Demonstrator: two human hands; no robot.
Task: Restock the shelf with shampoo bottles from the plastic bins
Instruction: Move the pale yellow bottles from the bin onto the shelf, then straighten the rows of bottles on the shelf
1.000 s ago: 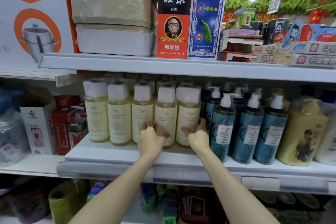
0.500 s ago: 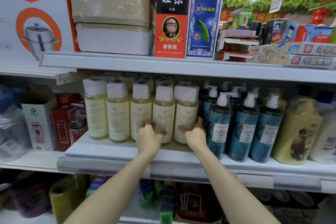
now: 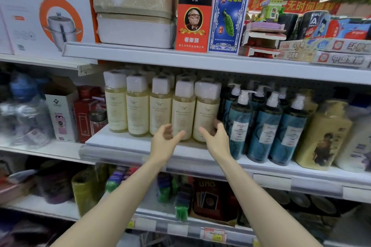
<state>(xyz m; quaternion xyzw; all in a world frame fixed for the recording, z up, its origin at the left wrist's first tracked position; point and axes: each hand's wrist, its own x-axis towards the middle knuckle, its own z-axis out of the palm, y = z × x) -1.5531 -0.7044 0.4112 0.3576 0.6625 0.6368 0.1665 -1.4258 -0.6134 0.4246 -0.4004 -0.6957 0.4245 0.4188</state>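
Several pale yellow shampoo bottles with white caps stand in a row on the middle shelf (image 3: 124, 143). My left hand (image 3: 165, 140) hovers just in front of the fourth bottle (image 3: 183, 106), fingers spread and holding nothing. My right hand (image 3: 215, 138) is at the foot of the rightmost pale bottle (image 3: 207, 106). Its thumb is spread in front of the bottle and its fingertips touch the bottle's right side. No plastic bin is in view.
Teal pump bottles (image 3: 265, 130) stand tight against the pale row on the right, then a yellow bottle (image 3: 323, 134). Red and white boxes (image 3: 64, 114) sit to the left. The upper shelf (image 3: 180, 60) hangs low over the bottle caps. Card packs fill the shelf below.
Both hands gripped the two rightmost pale bottles and pushed them back on the shelf. Now the fingers have opened and the left hand has come off its bottle.
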